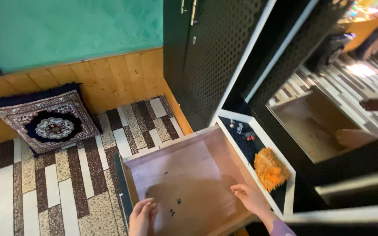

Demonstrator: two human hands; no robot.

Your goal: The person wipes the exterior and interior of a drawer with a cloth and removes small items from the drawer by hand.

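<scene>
An open wooden drawer (pixel 171 155) lies below me, pulled out from a dark cabinet. Its pale bottom holds only a few small dark specks (pixel 172 212). My left hand (pixel 141 216) rests inside the drawer near its front, fingers loosely curled and holding nothing. My right hand (pixel 249 198) reaches into the drawer's right side, fingers bent, nothing gripped. An orange fuzzy cloth (pixel 271 169) lies on the dark shelf (pixel 241 142) just right of the drawer, close to my right hand.
A tall black perforated cabinet (pixel 211 57) stands behind the drawer. A mirror (pixel 329 118) on the right reflects the drawer and hands. A patterned cushion (pixel 49 122) leans on the wooden wall panel. The patterned carpet (pixel 44 188) covers the floor at left.
</scene>
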